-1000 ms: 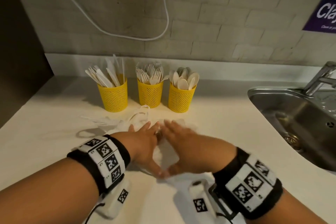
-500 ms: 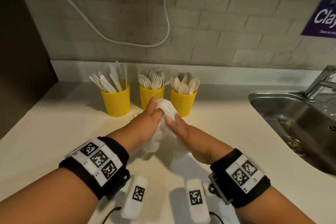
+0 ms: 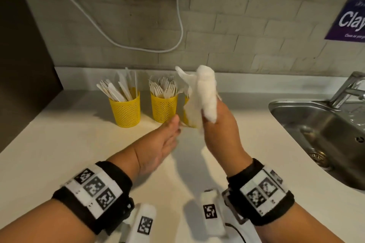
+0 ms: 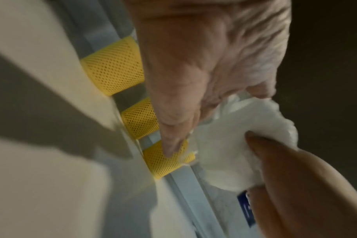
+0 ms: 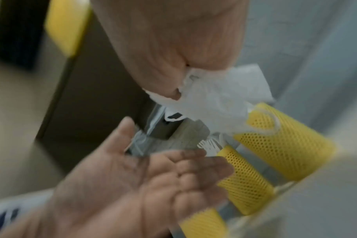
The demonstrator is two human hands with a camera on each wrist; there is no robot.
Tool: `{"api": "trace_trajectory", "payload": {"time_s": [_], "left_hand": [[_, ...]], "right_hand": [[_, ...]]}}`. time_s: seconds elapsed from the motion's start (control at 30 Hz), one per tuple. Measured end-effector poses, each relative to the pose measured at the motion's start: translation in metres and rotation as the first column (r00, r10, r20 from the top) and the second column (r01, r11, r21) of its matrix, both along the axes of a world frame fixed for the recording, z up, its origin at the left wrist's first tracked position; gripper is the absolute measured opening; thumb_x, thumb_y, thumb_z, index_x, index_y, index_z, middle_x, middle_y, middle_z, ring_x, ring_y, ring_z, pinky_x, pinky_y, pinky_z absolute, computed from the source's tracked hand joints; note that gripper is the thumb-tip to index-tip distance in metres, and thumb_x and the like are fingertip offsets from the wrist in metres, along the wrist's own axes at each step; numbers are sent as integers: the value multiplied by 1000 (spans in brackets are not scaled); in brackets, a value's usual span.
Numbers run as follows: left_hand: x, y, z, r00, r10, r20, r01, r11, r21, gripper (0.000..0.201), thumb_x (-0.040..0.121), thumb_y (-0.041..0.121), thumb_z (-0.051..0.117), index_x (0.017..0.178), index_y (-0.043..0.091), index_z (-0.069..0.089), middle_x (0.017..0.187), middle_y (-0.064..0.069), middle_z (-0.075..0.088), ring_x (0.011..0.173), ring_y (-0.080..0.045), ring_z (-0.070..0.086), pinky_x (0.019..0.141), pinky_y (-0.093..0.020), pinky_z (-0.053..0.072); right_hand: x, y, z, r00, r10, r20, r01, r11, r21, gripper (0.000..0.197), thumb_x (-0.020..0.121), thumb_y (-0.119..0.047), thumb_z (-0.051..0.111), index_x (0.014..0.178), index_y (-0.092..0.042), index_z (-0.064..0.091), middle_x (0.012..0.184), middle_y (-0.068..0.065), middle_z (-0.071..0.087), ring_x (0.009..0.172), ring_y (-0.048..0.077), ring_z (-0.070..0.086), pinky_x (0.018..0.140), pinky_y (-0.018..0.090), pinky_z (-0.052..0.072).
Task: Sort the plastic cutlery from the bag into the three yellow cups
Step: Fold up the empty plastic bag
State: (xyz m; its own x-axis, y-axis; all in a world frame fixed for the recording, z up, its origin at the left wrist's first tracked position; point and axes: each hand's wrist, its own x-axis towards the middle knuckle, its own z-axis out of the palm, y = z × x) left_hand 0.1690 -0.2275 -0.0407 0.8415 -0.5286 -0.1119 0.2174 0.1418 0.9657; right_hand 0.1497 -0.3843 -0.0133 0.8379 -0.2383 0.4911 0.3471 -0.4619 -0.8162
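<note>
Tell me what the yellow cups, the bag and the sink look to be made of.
Yellow cups: perforated mesh walls, matte; probably plastic, possibly coated metal.
Bag: thin white translucent plastic film, crumpled where the right hand grips it.
Sink: stainless steel by its brushed grey sheen and reflections.

Your right hand (image 3: 219, 134): raised, fingers curled, gripping the crumpled bag (image 3: 199, 94).
Your left hand (image 3: 164, 142): lower, just beside it, palm up, fingers loose.

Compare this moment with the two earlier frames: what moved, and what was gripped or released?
The bag has gone from flat on the counter to bunched and lifted; the right hand now grips it alone. The left hand has let go and dropped away, open. The three yellow cups and their cutlery stayed put.
</note>
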Motion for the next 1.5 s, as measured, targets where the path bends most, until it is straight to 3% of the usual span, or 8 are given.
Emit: {"api": "trace_trajectory", "payload": {"time_s": [0.13,0.33,0.57,0.67,0.83,1.03,1.2,1.5], "left_hand": [[9,9,2,986,-76,-149,33,962,-269,107,48,51,93,141,19,49,140,-11,57,128,-26,54,103,-41,48],[18,6,0,978,79,-195,-153,903,-401,102,47,33,97,134,5,52,127,-20,64,114,-30,64,84,-38,58],[31,-10,1,892,450,-44,-449,870,-205,36,91,17,67,127,13,61,116,-8,71,104,-25,70,92,-47,55],[35,-6,8,732,546,408,-605,796,21,26,88,25,70,112,18,66,102,5,71,90,-10,68,82,-27,55],[31,-9,8,268,61,962,-431,900,62,24,79,19,69,96,2,72,90,-11,66,85,-17,59,74,-37,49],[-3,-19,-1,709,212,673,-349,934,73,65,68,60,76,107,9,68,95,9,72,88,-1,66,75,-13,48],[9,-20,-2,632,247,734,-592,765,253,34,89,42,66,107,13,70,100,1,71,94,-17,65,81,-24,51],[33,-7,15,863,228,452,-396,859,323,66,64,53,71,115,18,48,107,-9,66,98,-25,67,83,-54,56]], "right_hand": [[0,12,-34,951,191,243,-4,793,-610,46,94,-15,59,140,-12,51,146,12,45,136,24,41,112,41,36],[-12,32,-35,876,478,-72,-424,832,358,33,98,-23,55,131,-19,59,130,-2,64,123,12,58,106,40,45],[6,30,-34,776,546,-316,-46,549,835,29,100,-31,51,122,-15,62,112,4,73,100,22,71,83,35,57],[7,21,-39,719,468,-514,140,626,767,33,95,-41,59,106,-10,59,98,7,68,80,21,67,67,32,57],[1,5,-26,547,779,-308,76,320,944,73,93,-65,43,125,-1,58,110,21,67,99,37,65,85,49,55],[9,-2,-1,647,715,-265,-57,392,918,23,90,3,49,81,7,69,67,17,69,54,19,69,46,23,55],[11,9,-16,830,520,-200,-210,624,752,33,98,-6,45,90,-17,76,100,11,73,99,29,67,94,43,53],[-8,-3,3,843,483,-238,-480,874,74,56,87,-2,66,138,-20,51,124,-4,65,109,6,62,98,24,49]]}}
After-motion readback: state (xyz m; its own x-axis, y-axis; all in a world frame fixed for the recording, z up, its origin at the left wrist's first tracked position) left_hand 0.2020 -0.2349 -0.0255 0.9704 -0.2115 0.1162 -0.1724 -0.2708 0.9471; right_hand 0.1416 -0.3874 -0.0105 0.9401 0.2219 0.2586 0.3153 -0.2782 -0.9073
